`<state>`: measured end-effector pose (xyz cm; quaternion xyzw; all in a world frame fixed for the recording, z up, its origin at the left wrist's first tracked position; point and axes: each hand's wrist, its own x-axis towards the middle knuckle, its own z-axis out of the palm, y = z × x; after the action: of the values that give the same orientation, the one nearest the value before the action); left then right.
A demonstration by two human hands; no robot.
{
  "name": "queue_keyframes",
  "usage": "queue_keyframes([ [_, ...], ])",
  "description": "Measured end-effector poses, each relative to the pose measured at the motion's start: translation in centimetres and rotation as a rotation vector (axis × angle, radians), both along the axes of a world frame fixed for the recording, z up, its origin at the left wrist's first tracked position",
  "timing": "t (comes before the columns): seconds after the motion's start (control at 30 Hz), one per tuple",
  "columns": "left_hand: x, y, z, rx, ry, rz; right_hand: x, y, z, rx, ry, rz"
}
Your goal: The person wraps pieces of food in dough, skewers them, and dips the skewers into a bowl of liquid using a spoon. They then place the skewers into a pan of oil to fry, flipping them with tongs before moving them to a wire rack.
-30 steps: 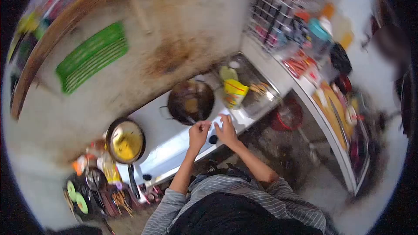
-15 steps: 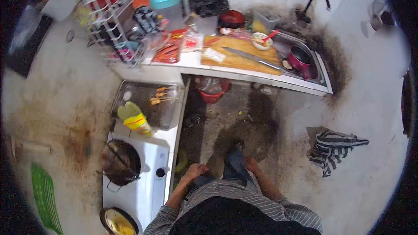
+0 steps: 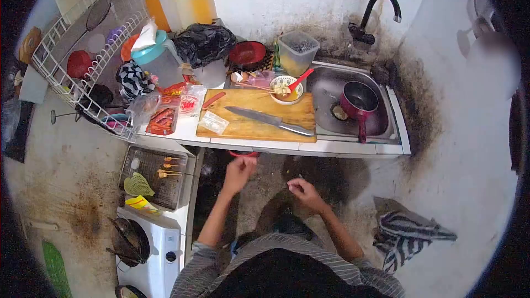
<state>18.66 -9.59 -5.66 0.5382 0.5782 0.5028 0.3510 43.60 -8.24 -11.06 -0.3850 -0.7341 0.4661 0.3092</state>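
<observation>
My left hand is raised in front of the counter edge, fingers curled in and slightly blurred, with nothing visible in it. Lower and to its right, my right hand also has its fingers bent inward around nothing that shows. Both are nearest the wooden cutting board, which lies on the white counter beyond them. On the board are a large knife, a sausage and a small clear wrapper. A patterned bowl with pale chunks and a red spoon stands at its back right.
A handled pot sits in the metal sink. Left of the board lie sausage packs. Skewers rest on a tray beside the stove with a pan. A striped cloth lies at right.
My hands have risen from beside my body toward the counter, moving forward and apart from my clothes. The view has shifted, bringing the counter and board nearer.
</observation>
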Motion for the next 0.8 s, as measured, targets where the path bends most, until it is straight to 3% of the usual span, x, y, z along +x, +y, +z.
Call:
queue_keyframes([
  [0.03,-0.2,2.2,-0.1,0.047,0.037,0.077,-0.4,1.8,2.2,-0.078,0.027,0.021],
  [0.1,0.0,5.0,2.8,-0.062,-0.316,0.164,-1.1,5.1,5.8,-0.156,0.051,0.058],
  [0.2,-1.1,8.8,4.1,-0.050,-0.168,0.215,-3.6,10.4,9.1,0.024,0.017,0.083],
  [0.27,-1.5,11.1,4.0,0.034,-0.319,0.284,-5.9,13.4,10.2,0.227,-0.028,0.028],
  [0.37,-2.7,13.7,3.3,0.111,-0.409,0.275,-9.6,16.2,10.7,0.296,0.096,0.034],
  [0.53,-2.2,15.3,4.7,0.182,-0.484,0.269,-11.8,16.8,9.9,0.171,0.140,0.074],
  [0.63,-1.6,15.9,5.7,0.218,-0.482,0.267,-11.7,17.2,11.1,0.172,0.155,0.059],
  [0.7,-1.2,16.6,6.4,0.351,-0.253,0.174,-11.5,18.1,12.8,0.321,0.164,-0.076],
  [0.77,-0.8,17.6,8.1,0.368,-0.215,0.151,-11.5,19.7,14.4,0.341,0.166,-0.075],
  [0.8,-0.7,18.1,9.0,0.361,-0.076,0.124,-11.6,20.8,15.2,0.366,0.173,-0.069],
])
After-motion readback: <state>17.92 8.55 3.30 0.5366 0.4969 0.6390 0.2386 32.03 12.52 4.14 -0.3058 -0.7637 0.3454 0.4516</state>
